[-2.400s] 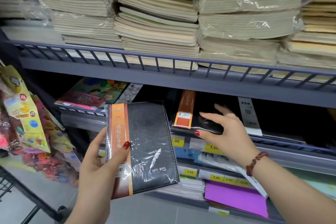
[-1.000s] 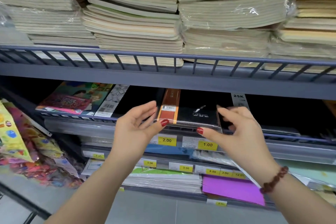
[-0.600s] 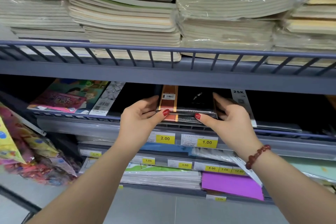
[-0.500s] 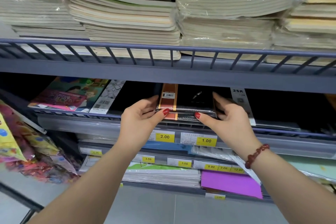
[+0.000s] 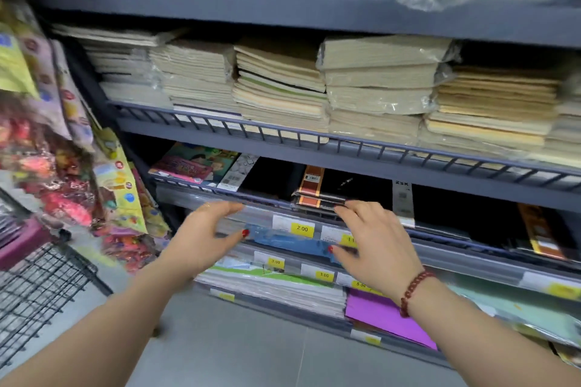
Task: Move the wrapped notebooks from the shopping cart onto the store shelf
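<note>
Wrapped notebooks (image 5: pixel 317 195) stacked on the store shelf (image 5: pixel 257 199), long axis running back into it, orange spines leftward. Right hand (image 5: pixel 374 245) nearer, spread and empty, fingertips at the stack's front edge. Left hand (image 5: pixel 207 239) apart to the left, open, palm inward, holding nothing. Shopping cart (image 5: pixel 37 286) low at far left, closer to the left hand: likely the next reach.

Glossy plastic wraps the black notebooks (image 5: pixel 327 190); the shelf (image 5: pixel 314 160) is matt metal.
</note>
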A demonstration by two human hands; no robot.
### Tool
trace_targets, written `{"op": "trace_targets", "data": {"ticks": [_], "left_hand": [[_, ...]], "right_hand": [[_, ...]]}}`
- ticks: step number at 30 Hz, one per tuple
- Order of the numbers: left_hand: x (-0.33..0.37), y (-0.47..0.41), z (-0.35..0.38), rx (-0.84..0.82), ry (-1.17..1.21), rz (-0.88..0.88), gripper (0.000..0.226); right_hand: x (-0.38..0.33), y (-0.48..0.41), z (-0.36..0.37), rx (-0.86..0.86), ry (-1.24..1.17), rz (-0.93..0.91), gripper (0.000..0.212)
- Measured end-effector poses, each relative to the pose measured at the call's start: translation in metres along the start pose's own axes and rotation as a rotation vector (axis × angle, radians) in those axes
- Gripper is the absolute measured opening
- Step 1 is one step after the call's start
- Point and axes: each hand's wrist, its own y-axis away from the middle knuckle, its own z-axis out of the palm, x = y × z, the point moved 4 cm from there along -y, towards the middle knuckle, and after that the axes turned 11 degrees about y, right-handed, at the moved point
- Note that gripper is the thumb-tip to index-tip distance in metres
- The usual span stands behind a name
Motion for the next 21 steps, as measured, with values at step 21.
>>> {"op": "trace_targets", "data": {"ticks": [21], "left_hand": [[-0.030, 0.327, -0.339, 0.392, -0.436, -0.359, 0.054]], "right_hand": [[-0.336, 0.011, -0.215, 0.102, -0.043, -0.596, 0.055]]}}
